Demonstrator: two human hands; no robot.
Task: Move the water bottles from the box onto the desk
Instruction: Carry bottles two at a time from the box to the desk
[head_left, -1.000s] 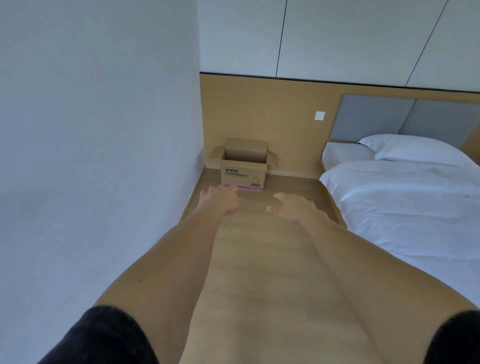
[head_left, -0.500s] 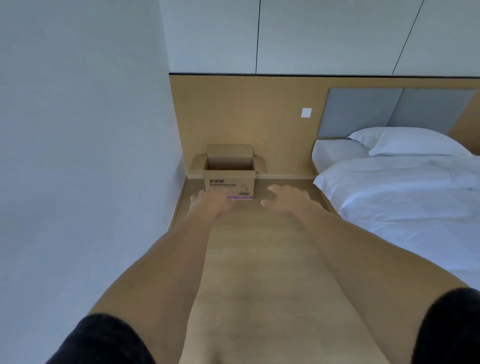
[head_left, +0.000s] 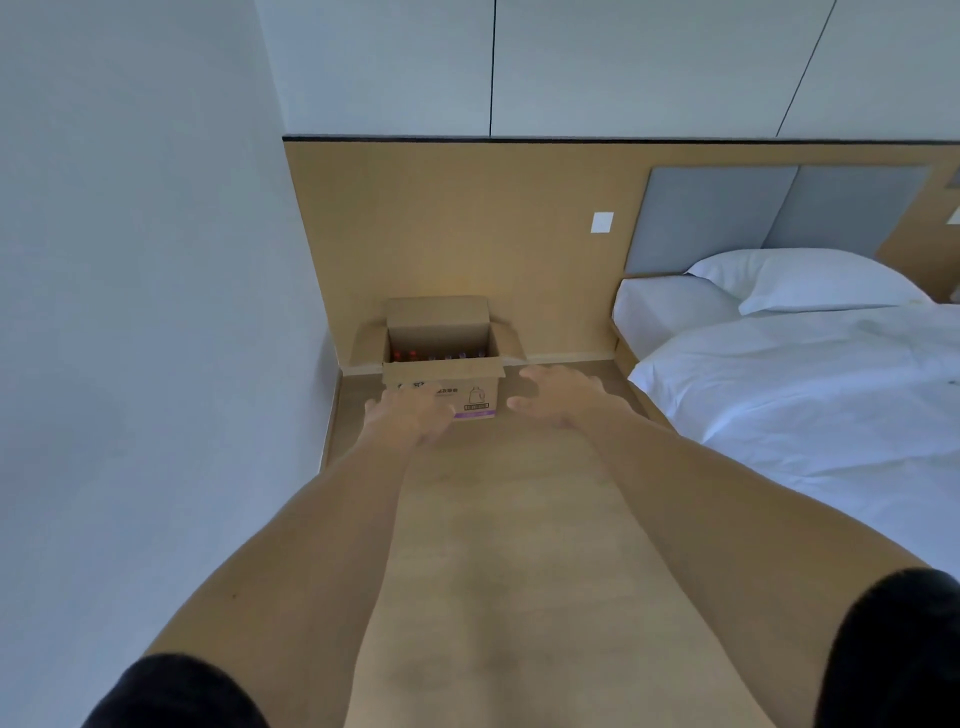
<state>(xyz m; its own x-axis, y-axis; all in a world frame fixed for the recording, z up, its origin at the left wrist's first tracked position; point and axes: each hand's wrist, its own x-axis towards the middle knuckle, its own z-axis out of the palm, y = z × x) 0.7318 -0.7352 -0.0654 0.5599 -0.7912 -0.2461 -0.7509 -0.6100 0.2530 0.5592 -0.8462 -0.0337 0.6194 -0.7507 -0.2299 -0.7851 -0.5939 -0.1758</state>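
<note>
Ahead of both hands, in the head view, the box (head_left: 441, 387) stands on the floor (head_left: 498, 519) against the wood wall panel (head_left: 467, 234), flaps open, its long side running left to right across the reach. The bottles (head_left: 439, 356) stand upright inside; only a row of caps shows past the near wall, too small to count. The left hand (head_left: 408, 415) overlaps the box's near face toward its left corner; whether it touches the cardboard cannot be told. The right hand (head_left: 558, 397) floats just beside the box's right end, apart from it. Both hands have fingers spread and loose, gripping nothing. The left looks nearer the opening, so it probably goes in first, up and over the near wall. A bed (head_left: 805, 374) lies to the right of the right hand. No worktop shows, so where the bottles will go cannot be judged.
</note>
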